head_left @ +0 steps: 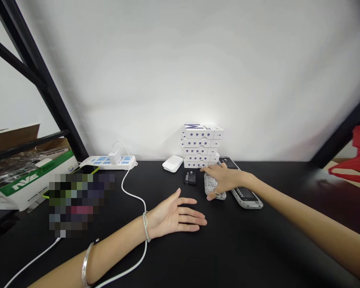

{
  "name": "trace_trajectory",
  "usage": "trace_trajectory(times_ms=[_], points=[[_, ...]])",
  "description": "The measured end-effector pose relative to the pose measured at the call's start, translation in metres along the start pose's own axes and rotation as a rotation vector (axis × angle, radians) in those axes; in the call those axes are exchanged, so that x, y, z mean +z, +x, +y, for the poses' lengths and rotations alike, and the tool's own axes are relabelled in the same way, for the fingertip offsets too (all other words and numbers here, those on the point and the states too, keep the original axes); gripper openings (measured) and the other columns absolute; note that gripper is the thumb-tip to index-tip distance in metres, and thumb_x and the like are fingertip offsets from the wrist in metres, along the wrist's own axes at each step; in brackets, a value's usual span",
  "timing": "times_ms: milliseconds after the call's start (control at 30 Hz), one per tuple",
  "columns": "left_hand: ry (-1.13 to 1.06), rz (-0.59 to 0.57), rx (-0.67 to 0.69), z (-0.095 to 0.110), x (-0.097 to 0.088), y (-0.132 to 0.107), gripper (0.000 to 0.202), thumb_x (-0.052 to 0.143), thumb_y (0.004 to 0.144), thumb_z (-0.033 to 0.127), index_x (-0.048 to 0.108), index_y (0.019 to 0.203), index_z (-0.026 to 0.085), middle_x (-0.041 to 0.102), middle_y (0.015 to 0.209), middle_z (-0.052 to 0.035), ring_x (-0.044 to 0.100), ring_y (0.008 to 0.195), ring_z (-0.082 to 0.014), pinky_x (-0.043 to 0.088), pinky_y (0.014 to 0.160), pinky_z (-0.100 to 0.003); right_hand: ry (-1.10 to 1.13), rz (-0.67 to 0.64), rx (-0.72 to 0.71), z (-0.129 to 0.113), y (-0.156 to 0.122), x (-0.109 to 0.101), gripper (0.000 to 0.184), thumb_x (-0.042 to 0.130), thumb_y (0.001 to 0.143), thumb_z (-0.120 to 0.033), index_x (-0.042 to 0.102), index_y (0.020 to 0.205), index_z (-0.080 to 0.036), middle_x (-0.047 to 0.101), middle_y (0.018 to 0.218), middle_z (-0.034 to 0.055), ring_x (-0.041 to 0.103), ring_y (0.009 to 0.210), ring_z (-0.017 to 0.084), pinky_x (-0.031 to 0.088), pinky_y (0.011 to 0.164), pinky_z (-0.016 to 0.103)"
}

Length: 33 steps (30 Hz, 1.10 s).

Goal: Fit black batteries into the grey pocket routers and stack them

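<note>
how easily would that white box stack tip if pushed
It would probably topple or slide: the stack of white boxes stands five high with its layers slightly staggered. Each box is likely light for its size, judging by its thin card look. The smooth-looking black tabletop may let the bottom box skid.

1. The left hand (pixel 175 216) lies flat and open, fingers spread, thumb lifted.
2. The left forearm (pixel 114 250) angles in from the lower edge.
3. The right hand (pixel 223 178) reaches forward, fingers bent downward.
4. The right forearm (pixel 306 212) stretches in from the right edge.
</note>
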State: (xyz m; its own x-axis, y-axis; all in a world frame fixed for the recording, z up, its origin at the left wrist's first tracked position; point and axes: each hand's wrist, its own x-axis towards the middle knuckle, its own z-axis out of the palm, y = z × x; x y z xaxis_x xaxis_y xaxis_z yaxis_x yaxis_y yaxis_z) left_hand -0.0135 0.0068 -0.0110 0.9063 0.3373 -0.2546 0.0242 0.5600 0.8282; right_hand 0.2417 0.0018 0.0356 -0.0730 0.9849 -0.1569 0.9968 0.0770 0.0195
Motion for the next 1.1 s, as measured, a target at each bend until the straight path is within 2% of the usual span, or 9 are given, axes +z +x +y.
trace_trajectory(times_ms=[67, 233, 333, 400, 533, 667, 800, 1000, 1100], points=[[0.008, 0.006, -0.001, 0.0, 0.001, 0.0, 0.067, 0.043, 0.069, 0.065, 0.045, 0.115, 0.016, 0.057, 0.116, -0.0167, 0.054, 0.114, -0.0281, 0.016, 0.119, -0.053, 0.025, 0.053, -0.032, -0.007, -0.01, -0.002, 0.119, 0.056, 0.048, -0.079, 0.017, 0.142, -0.016, 0.026, 0.128, 0.0138, 0.027, 0.118, 0.034, 0.031, 0.099, 0.048], [0.037, 0.023, 0.012, 0.003, 0.011, -0.003, 0.067, 0.041, 0.069, 0.066, 0.046, 0.117, 0.018, 0.056, 0.118, -0.0149, 0.051, 0.117, -0.0297, 0.018, 0.118, -0.054, 0.166, 0.179, -0.224, -0.048, -0.045, -0.004, 0.111, 0.056, 0.059, -0.071, -0.001, 0.143, -0.026, 0.028, 0.128, 0.0097, 0.034, 0.116, 0.024, 0.04, 0.094, 0.035], [0.028, -0.015, -0.015, 0.003, 0.017, -0.005, 0.061, 0.04, 0.071, 0.063, 0.046, 0.117, 0.024, 0.053, 0.124, -0.0112, 0.047, 0.12, -0.0346, 0.015, 0.113, -0.065, 0.181, 0.248, -0.325, -0.076, -0.051, 0.003, 0.111, 0.06, 0.059, -0.066, 0.005, 0.144, -0.021, 0.028, 0.128, 0.011, 0.032, 0.117, 0.023, 0.033, 0.101, 0.039], [-0.005, -0.047, -0.048, 0.003, 0.019, -0.006, 0.058, 0.04, 0.072, 0.06, 0.046, 0.118, 0.025, 0.051, 0.126, -0.0104, 0.044, 0.122, -0.0367, 0.012, 0.11, -0.069, 0.218, 0.251, -0.362, -0.081, -0.042, 0.006, 0.11, 0.062, 0.058, -0.066, 0.011, 0.144, -0.02, 0.031, 0.126, 0.011, 0.034, 0.115, 0.022, 0.034, 0.101, 0.04], [-0.093, -0.014, 0.001, 0.002, 0.015, -0.004, 0.058, 0.041, 0.072, 0.061, 0.049, 0.115, 0.022, 0.049, 0.128, -0.0113, 0.043, 0.124, -0.0341, 0.011, 0.116, -0.061, 0.389, 0.233, -0.34, -0.059, -0.007, 0.002, 0.073, 0.041, 0.075, -0.069, 0.034, 0.132, -0.023, 0.04, 0.119, 0.0063, 0.044, 0.106, 0.011, 0.042, 0.093, 0.025], [-0.126, 0.039, 0.045, 0.005, 0.011, -0.003, 0.064, 0.043, 0.07, 0.065, 0.045, 0.118, 0.023, 0.052, 0.124, -0.0126, 0.044, 0.123, -0.0328, 0.013, 0.118, -0.053, 0.309, 0.238, -0.296, -0.033, 0.024, 0.004, 0.069, 0.041, 0.078, -0.065, 0.042, 0.129, -0.019, 0.036, 0.126, 0.0069, 0.036, 0.118, 0.017, 0.033, 0.104, 0.033], [-0.123, 0.083, 0.064, 0.006, 0.012, -0.002, 0.064, 0.043, 0.069, 0.066, 0.048, 0.116, 0.021, 0.053, 0.122, -0.0129, 0.045, 0.122, -0.0336, 0.014, 0.117, -0.051, 0.286, 0.197, -0.299, -0.028, 0.034, 0.013, 0.057, 0.029, 0.086, -0.057, 0.043, 0.13, -0.023, 0.029, 0.131, 0.0028, 0.027, 0.126, 0.019, 0.022, 0.111, 0.04], [-0.131, 0.097, 0.066, 0.006, 0.013, -0.001, 0.067, 0.042, 0.069, 0.066, 0.043, 0.121, 0.025, 0.052, 0.124, -0.0134, 0.045, 0.122, -0.0334, 0.014, 0.118, -0.047, 0.297, 0.213, -0.269, -0.029, 0.031, 0.012, 0.047, 0.06, 0.069, -0.045, 0.059, 0.105, -0.016, 0.044, 0.114, 0.0068, 0.039, 0.111, 0.019, 0.027, 0.105, 0.04], [-0.138, 0.1, 0.067, 0.005, 0.014, -0.001, 0.067, 0.043, 0.069, 0.066, 0.04, 0.123, 0.025, 0.05, 0.126, -0.0135, 0.046, 0.122, -0.0332, 0.014, 0.118, -0.046, 0.345, 0.289, -0.243, -0.028, 0.029, 0.006, 0.056, 0.066, 0.063, -0.042, 0.055, 0.11, -0.015, 0.049, 0.106, 0.0064, 0.044, 0.105, 0.017, 0.03, 0.102, 0.041]])
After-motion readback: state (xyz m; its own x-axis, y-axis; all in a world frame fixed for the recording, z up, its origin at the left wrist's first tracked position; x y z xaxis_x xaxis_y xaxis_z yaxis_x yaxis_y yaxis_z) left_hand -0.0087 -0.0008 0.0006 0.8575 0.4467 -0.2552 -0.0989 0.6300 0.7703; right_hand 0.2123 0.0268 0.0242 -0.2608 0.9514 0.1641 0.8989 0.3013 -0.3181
